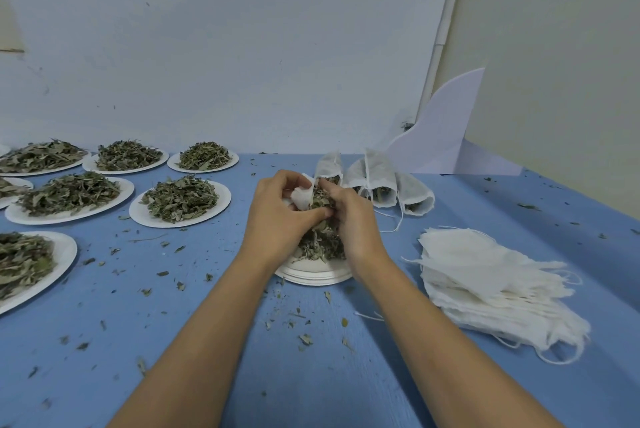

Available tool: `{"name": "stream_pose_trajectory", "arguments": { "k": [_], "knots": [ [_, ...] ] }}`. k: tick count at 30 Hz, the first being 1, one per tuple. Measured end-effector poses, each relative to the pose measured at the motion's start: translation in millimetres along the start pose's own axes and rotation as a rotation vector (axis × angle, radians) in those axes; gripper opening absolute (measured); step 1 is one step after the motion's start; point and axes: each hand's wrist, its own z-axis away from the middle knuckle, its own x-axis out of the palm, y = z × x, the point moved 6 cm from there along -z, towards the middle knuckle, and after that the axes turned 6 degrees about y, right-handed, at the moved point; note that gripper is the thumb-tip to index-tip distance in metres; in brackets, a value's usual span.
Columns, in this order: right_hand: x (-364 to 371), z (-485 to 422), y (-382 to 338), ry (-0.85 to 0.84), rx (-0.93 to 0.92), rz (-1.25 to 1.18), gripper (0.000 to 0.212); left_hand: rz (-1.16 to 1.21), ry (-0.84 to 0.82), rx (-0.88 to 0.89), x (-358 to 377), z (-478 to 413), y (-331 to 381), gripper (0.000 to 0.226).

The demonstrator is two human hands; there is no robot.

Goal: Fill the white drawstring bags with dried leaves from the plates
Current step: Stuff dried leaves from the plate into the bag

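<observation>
Bag (302, 198), one, between two hands (281, 220) (354, 221)

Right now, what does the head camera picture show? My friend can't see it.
Over a plate, the left hand holds a white bag while the right hand pinches dried leaves at its mouth. Filled bags lie behind, empty bags are stacked at right, and more plates of leaves sit at left on the blue table.
</observation>
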Motion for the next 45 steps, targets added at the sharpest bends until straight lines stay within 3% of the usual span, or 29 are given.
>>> {"name": "stream_pose_trajectory", "arguments": {
  "k": [6,14,21,26,32,34,38,45],
  "knots": [
    [6.5,1.5,0.4,-0.017,-0.043,0.18,0.033,-0.036,0.083,0.012,-7.5,1.3,0.7,0.044],
    [2.3,-0.5,-1.4,0.037,-0.086,0.191,0.028,-0.04,0.051,0.001,-1.3,3.8,0.8,0.04],
    [3.4,8.4,-15.3,0.117,-0.196,0.237,0.039,-0.074,0.09,0.016,-7.3,3.6,2.2,0.036],
    [7.9,12.6,-14.5,0.113,-0.21,0.358,0.037,-0.108,0.119,-0.001,-9.1,3.0,-3.2,0.029],
    [22.5,21.8,-14.1,0.039,-0.333,0.667,0.041,-0.107,0.155,-0.029,-9.8,2.1,-7.4,0.023],
    [21.8,21.6,-10.4,0.025,-0.268,0.605,0.041,-0.098,0.167,-0.039,-10.9,1.7,-8.6,0.021],
    [3.6,12.7,-16.5,0.154,-0.192,0.329,0.034,-0.046,0.184,-0.056,-13.4,1.7,-10.8,0.024],
    [-14.5,0.5,-23.2,0.17,-0.269,0.501,0.023,0.076,0.087,-0.032,-7.7,-0.1,-4.8,0.026]
  ]
}}
